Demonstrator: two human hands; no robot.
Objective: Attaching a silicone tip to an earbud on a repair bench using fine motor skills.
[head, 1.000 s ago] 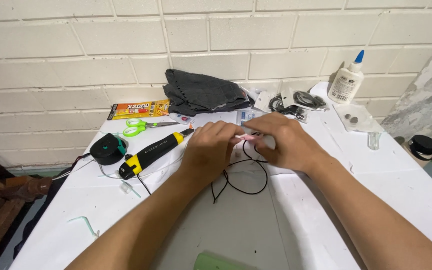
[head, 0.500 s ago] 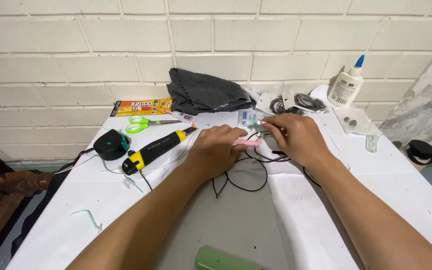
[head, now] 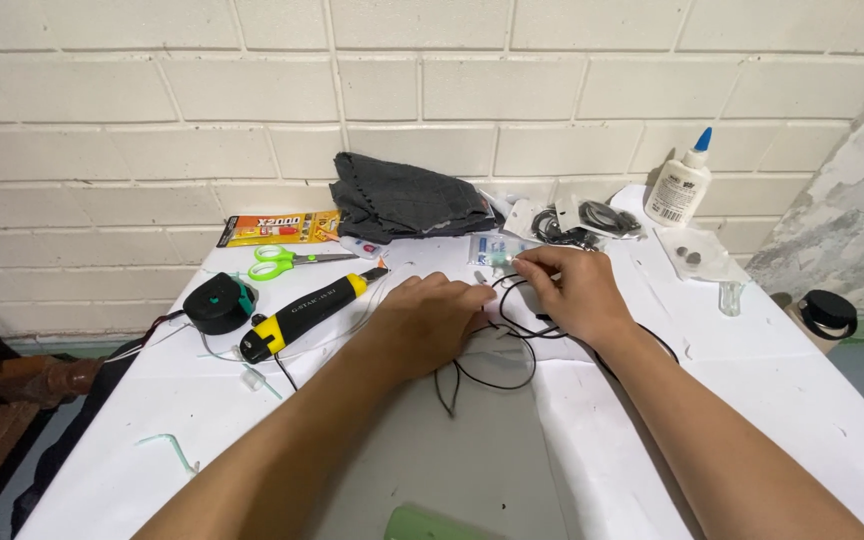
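My left hand (head: 430, 322) rests palm down on the white table (head: 772, 400), fingers curled over a loop of thin black wire (head: 492, 375). Just to its right, my right hand (head: 574, 290) pinches the same wire between thumb and fingers, close to a small clear packet (head: 492, 250) with blue and white bits. The wire trails in loops toward me between both forearms. What lies under my left palm is hidden.
A yellow-and-black soldering iron (head: 304, 312), a black tape roll (head: 218, 302), green-handled scissors (head: 287, 262), an orange glue pack (head: 274, 228) and folded dark cloth (head: 402, 198) lie at left and back. A white glue bottle (head: 680, 185), coiled cables (head: 582, 218) and a brick wall stand behind.
My right hand has moved up and away from my left hand toward the clear packet, drawing the black wire with it. The pink item seen between the hands is out of sight now.
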